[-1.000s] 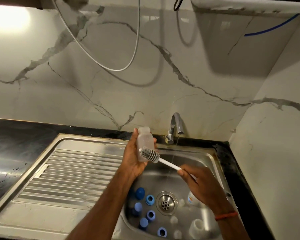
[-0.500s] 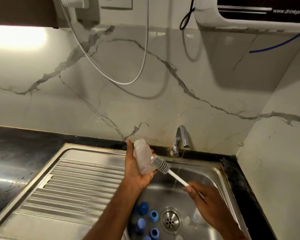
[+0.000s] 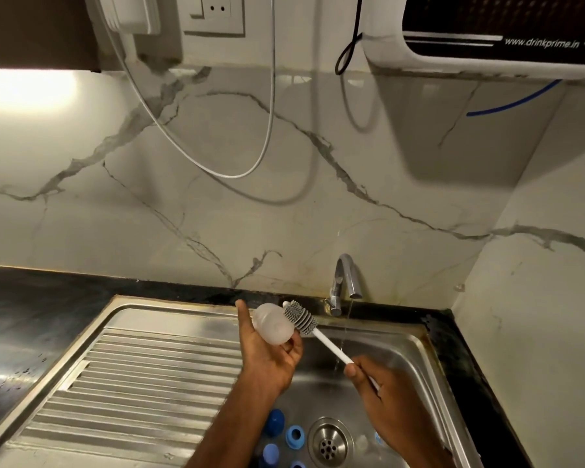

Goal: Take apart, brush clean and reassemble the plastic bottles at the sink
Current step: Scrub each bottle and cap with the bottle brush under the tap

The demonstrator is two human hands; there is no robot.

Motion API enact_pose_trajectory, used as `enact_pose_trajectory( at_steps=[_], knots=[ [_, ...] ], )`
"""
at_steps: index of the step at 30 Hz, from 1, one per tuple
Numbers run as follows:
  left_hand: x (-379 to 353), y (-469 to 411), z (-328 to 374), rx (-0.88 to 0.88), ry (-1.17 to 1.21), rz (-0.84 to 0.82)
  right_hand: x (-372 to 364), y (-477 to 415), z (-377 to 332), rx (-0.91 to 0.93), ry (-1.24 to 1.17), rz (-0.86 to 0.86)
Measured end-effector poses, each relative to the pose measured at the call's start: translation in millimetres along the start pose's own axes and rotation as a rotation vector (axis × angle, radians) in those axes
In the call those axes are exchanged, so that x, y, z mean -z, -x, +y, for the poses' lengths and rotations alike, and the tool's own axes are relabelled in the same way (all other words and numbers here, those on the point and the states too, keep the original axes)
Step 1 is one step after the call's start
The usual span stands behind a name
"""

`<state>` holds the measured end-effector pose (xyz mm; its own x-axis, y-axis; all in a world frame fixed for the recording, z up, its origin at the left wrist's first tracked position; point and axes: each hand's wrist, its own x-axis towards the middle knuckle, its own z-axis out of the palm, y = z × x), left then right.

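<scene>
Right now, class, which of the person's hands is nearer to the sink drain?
Right. The right hand, gripping the brush, hangs just above and right of the drain; the left hand, holding the bottle, is farther up-left.

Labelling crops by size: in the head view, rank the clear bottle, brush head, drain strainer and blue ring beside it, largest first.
1. Clear bottle and drain strainer: they look alike, so not ranked.
2. Brush head.
3. Blue ring, smallest.

A frosted bottle is held tilted over the sink, a grey-bristled brush against its side, blue caps below.
</scene>
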<state>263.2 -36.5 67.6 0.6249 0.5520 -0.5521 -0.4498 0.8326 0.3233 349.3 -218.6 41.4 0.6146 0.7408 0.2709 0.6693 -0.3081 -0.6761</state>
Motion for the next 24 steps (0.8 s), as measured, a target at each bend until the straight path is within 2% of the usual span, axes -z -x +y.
enact_pose_trajectory(
  at_steps=[3, 9, 14, 19, 24],
  knots=[
    [0.0, 1.1, -2.5, -0.046, -0.017, -0.028, -2.2, 1.0, -6.0, 0.018, 0.027, 0.033],
    [-1.2, -2.6, -5.6, -0.072, 0.006, 0.032, -1.8, 3.0, -8.2, 0.089, 0.105, -0.069],
    [-1.7, -0.7, -10.7, -0.074, -0.042, 0.03, 5.8, 0.4, -3.5, 0.089, 0.169, 0.009],
    [-3.8, -6.7, -4.6, -0.106, -0.045, 0.065, 3.2, 3.8, -8.2, 0.089, 0.116, -0.08],
    [-0.7, -6.2, -11.6, -0.094, -0.081, 0.046, 7.4, -1.5, 0.0, 0.069, 0.156, 0.014]
  ],
)
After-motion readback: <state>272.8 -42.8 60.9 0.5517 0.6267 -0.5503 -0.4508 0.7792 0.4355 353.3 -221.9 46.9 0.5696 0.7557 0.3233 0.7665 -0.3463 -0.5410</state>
